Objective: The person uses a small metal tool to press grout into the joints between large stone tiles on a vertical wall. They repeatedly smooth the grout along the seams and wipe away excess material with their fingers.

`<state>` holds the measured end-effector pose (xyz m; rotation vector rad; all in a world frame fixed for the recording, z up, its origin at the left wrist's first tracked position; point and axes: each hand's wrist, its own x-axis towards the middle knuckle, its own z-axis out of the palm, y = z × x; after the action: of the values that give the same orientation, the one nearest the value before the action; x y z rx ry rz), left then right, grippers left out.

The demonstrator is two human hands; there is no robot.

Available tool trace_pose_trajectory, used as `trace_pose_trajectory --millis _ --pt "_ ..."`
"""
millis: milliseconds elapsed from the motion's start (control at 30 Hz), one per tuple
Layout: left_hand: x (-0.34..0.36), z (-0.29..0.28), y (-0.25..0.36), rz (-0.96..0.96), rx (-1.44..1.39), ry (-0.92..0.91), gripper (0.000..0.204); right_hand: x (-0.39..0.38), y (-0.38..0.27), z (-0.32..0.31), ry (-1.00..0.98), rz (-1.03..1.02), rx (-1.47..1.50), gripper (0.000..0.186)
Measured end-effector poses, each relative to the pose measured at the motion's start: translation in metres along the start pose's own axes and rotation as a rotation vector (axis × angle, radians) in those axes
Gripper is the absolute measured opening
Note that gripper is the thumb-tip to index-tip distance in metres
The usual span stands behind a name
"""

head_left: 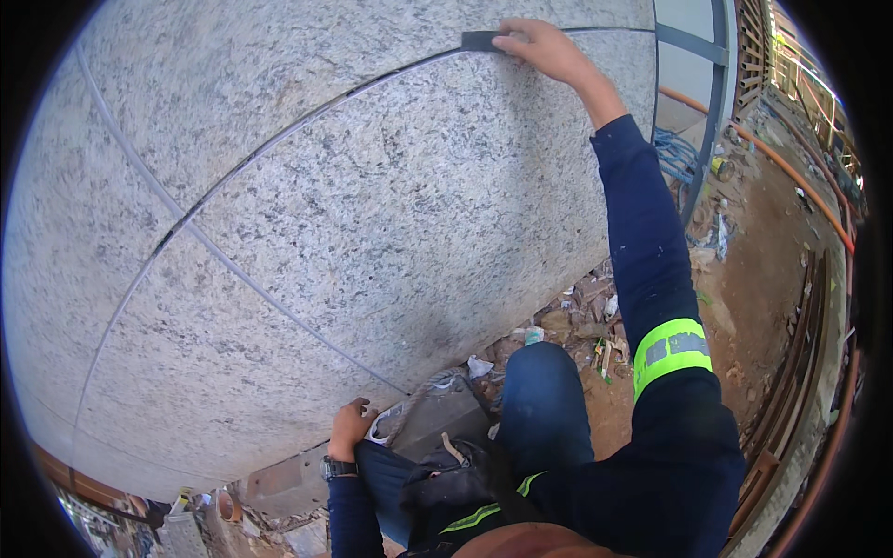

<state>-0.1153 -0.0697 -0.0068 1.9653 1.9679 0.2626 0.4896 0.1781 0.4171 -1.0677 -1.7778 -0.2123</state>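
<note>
Sleeve (pixel 662 437) nearest, right hand (pixel 542 50) pinches a block (pixel 477 41) at the far seam (pixel 367 87), seemingly part-filled, dark stretches remaining; left hand (pixel 349 428) loosely uncurled.

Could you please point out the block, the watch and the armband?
Block (pixel 479 41), head view, its exposed left part.
Watch (pixel 339 469), head view, its strap.
Armband (pixel 686 345), head view, its grey strip.

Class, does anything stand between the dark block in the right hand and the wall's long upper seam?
Nothing visible does: the right hand holds the dark block at the seam, though whatever lies directly behind it is hidden.
</note>
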Motion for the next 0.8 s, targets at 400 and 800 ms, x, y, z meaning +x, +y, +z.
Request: trace_pose_trajectory --millis 400,800 --pt "0.018 0.003 0.014 0.009 0.029 -0.027 0.048 -0.004 -0.076 0.051 0.257 -0.225 0.034 0.025" --pt "0.015 0.005 0.012 0.002 0.064 -0.068 0.048 -0.014 -0.112 0.078 0.349 -0.250 -0.057 0.025"
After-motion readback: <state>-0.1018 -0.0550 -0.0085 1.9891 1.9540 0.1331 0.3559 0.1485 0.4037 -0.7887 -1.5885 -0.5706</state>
